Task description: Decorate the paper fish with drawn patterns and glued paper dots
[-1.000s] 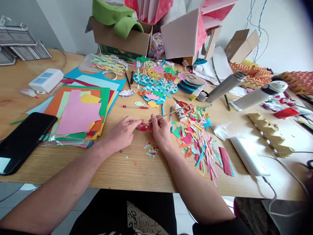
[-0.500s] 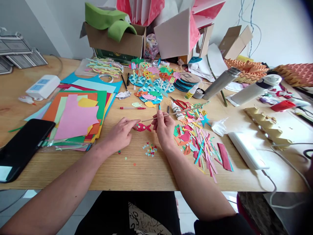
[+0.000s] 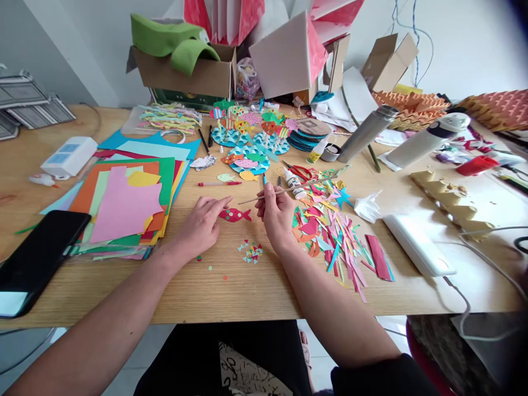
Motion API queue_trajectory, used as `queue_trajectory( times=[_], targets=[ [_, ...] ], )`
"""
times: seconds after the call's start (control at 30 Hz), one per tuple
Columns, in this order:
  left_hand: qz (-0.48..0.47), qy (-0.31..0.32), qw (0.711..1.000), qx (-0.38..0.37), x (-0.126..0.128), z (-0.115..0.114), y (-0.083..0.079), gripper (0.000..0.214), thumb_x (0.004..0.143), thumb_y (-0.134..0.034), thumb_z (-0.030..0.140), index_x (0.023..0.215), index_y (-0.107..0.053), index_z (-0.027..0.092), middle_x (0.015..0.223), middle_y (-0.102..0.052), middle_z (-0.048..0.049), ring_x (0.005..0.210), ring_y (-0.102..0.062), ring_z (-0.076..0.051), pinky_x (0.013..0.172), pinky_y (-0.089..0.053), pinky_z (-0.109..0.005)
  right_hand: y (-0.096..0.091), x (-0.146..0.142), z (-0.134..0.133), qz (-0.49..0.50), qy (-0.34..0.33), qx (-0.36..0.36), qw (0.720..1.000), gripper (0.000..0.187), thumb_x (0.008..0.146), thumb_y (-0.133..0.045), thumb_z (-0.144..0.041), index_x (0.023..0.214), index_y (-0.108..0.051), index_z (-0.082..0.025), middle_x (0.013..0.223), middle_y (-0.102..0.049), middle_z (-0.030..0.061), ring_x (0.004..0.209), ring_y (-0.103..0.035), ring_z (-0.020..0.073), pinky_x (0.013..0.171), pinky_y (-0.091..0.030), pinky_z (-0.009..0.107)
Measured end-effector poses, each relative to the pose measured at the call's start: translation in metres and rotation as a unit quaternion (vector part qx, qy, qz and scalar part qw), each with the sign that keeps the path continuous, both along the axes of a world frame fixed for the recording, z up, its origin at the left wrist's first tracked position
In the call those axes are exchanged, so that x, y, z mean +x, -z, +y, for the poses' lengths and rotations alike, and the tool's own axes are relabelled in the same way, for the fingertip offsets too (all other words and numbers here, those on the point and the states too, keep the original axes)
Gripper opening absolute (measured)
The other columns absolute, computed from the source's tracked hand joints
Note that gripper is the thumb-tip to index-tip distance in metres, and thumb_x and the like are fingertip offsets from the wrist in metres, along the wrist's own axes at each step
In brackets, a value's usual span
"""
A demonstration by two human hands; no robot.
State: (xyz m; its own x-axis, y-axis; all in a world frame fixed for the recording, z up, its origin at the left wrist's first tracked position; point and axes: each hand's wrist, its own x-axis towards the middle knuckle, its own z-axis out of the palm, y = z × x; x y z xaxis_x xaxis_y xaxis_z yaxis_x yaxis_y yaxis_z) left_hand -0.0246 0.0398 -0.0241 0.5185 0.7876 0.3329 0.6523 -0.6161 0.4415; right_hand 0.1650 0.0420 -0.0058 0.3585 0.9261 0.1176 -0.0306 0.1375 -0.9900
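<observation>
A red paper fish (image 3: 234, 215) with light dots lies flat on the table, its tail pointing right. My left hand (image 3: 203, 221) is beside its head, index finger stretched out at the fish's upper left edge; I cannot tell if it touches. My right hand (image 3: 275, 213) pinches a thin wooden stick (image 3: 313, 183), whose left tip hangs just above the fish's tail side. Below the fish sits a small pile of tiny paper triangles (image 3: 251, 252). A few paper dots (image 3: 210, 268) lie nearer the table's front edge.
Coloured paper sheets (image 3: 127, 203) and a phone (image 3: 41, 258) are on the left. Paper scraps (image 3: 330, 231), a glue bottle (image 3: 295, 183), red-handled scissors (image 3: 300, 174) and a white power bank (image 3: 418, 245) lie right. Finished paper fish (image 3: 249, 118) on blue bases stand behind, near a red pen (image 3: 220, 183).
The camera view has shifted slightly. My left index finger has drawn back a little from the fish's head, baring more of it. The right hand still holds the stick.
</observation>
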Motion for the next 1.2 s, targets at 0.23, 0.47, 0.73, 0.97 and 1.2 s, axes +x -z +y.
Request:
queue_trajectory(
  times=[0.23,0.47,0.73,0.97,1.2],
  targets=[
    [0.022,0.01,1.0,0.011,0.001,0.001,0.001,0.072,0.076,-0.044,-0.004,0.144,-0.044,0.017,0.123,-0.063,-0.0109,0.116,-0.047,-0.027,0.103,-0.047,-0.05,0.001,0.001,0.001,0.003,0.002,0.011,1.0,0.05,0.082,-0.058,-0.067,0.071,-0.057,-0.018,0.05,-0.054,-0.0046,0.037,-0.045,0.006,0.035,-0.03,0.02],
    [0.033,0.019,0.999,0.007,0.001,0.0,0.0,0.072,0.077,-0.045,-0.003,0.146,-0.044,0.017,0.122,-0.064,-0.0113,0.114,-0.048,-0.027,0.102,-0.049,-0.05,-0.002,0.001,0.001,0.009,0.009,0.017,1.0,0.051,0.082,-0.058,-0.067,0.07,-0.057,-0.018,0.05,-0.053,-0.0051,0.036,-0.044,0.006,0.035,-0.031,0.02],
    [0.03,0.019,0.999,0.006,0.001,0.0,-0.001,0.07,0.076,-0.044,-0.004,0.143,-0.047,0.017,0.12,-0.064,-0.0116,0.115,-0.049,-0.027,0.103,-0.047,-0.051,-0.002,0.002,-0.001,-0.004,0.01,0.011,1.0,0.051,0.083,-0.057,-0.068,0.072,-0.057,-0.018,0.052,-0.053,-0.0053,0.038,-0.045,0.0061,0.037,-0.034,0.02],
    [-0.051,-0.035,0.997,0.041,-0.001,0.0,-0.01,0.072,0.073,-0.041,-0.006,0.14,-0.047,0.018,0.121,-0.062,-0.0093,0.114,-0.051,-0.026,0.101,-0.046,-0.047,-0.006,0.005,-0.008,0.033,-0.026,0.05,0.998,0.038,0.087,-0.057,-0.054,0.073,-0.058,-0.019,0.053,-0.056,-0.0039,0.039,-0.047,0.0075,0.036,-0.032,0.02],
    [-0.169,-0.099,0.979,0.055,-0.009,0.002,-0.016,0.062,0.078,-0.043,-0.004,0.136,-0.05,0.019,0.114,-0.065,-0.0067,0.108,-0.058,-0.02,0.098,-0.05,-0.04,-0.011,0.002,-0.023,0.008,-0.105,0.067,0.992,0.026,0.086,-0.05,-0.035,0.064,-0.054,-0.021,0.053,-0.054,-0.0021,0.04,-0.046,0.0098,0.036,-0.031,0.022]
  ],
)
